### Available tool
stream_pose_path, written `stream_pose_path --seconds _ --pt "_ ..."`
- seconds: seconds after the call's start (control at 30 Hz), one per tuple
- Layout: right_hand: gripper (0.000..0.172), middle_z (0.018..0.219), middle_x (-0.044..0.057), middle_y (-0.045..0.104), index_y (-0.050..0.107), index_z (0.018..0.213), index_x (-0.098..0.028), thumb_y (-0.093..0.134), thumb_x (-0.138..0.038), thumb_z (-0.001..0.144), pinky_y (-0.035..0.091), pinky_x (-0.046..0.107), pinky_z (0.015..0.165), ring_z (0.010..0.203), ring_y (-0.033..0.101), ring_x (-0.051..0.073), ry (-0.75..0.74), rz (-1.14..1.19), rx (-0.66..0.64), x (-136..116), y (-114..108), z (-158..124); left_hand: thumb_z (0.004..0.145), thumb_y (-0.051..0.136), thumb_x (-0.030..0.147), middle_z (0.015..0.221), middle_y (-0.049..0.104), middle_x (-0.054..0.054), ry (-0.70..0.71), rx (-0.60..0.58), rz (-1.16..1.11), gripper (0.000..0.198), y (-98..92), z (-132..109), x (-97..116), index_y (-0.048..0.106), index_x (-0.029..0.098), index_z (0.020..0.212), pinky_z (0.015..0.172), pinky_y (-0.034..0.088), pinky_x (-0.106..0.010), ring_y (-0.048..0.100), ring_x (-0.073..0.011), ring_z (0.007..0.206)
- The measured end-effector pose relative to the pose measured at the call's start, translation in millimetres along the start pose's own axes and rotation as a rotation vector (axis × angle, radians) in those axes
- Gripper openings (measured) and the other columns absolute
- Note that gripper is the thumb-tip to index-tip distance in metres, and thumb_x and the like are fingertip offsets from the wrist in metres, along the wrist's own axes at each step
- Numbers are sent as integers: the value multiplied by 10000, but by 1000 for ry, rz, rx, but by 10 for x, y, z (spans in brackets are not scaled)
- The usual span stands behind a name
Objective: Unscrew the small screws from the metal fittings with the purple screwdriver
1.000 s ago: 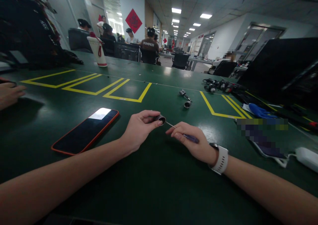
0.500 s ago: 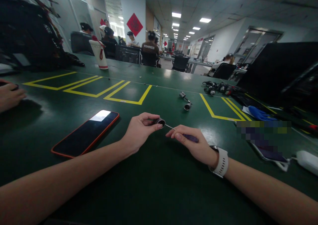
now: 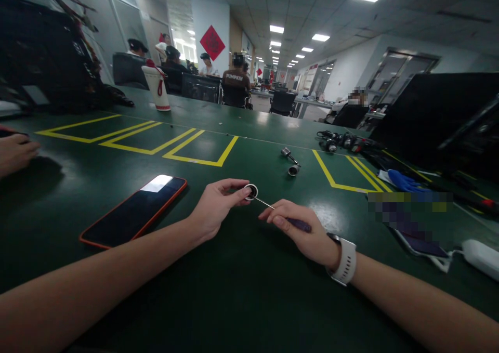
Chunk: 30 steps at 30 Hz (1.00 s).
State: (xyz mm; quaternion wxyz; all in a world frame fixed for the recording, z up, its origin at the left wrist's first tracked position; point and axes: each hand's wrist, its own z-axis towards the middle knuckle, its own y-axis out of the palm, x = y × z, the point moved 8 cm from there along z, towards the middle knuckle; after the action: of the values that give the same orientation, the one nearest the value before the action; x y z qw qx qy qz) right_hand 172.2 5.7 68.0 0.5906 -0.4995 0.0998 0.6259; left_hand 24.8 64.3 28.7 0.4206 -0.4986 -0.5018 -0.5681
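Pinching a small metal ring (image 3: 251,192) betw. thumb & fingertips, the person's L hand (image 3: 216,210) holds it just above the green table (image 3: 241,296), approx. mid-scene, w/ the open end turned toward the camera. The R hand (image 3: 310,238) is closed around a thin screwdriver (image 3: 298,223) w/ a dark purple handle. Its bare shaft slants up & left, and the tip meets the ring; rim or bore, can't tell. A white watch (image 3: 343,262) sits on the R wrist. Both forearms reach in from the near edge.

Left of the L hand, near it, a phone (image 3: 134,210) in an orange case lies flat, screen up. Farther off, beyond the ring, two small metal parts (image 3: 293,170) lie close together, betw. yellow tape lines (image 3: 228,149). Right side: a blue glove (image 3: 405,180) farther back, a white adapter (image 3: 481,254) w/ cable nearer. At the left edge another person's hand (image 3: 15,153) rests on the table. A white cup (image 3: 157,88) stands far left.
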Motion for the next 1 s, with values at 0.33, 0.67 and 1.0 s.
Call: stream_pose_path --seconds 0.33,0.67,1.0 --pt "129 926 71 666 622 883 -171 497 -141 883 496 344 781 859 596 165 -91 -224 22 -122 51 -38 656 737 150 879 726 -38 -3 45 39 294 14 -37 44 660 147 940 837 517 -308 672 -154 835" --pt "125 933 75 659 610 898 -159 491 -127 881 481 327 767 858 586 169 -121 -322 -30 -121 147 -58 628 746 168 864 728 -50 39 26 157 358 37 -62 36 634 148 967 825 510 -327 679 -177 845" --pt "124 893 86 653 589 880 -148 468 -120 883 472 316 727 827 571 173 -166 -365 -87 -213 204 -67 643 715 183 804 720 -38 118 43 259 269 52 -98 108 641 143 898 730 530 -300 684 -172 774"
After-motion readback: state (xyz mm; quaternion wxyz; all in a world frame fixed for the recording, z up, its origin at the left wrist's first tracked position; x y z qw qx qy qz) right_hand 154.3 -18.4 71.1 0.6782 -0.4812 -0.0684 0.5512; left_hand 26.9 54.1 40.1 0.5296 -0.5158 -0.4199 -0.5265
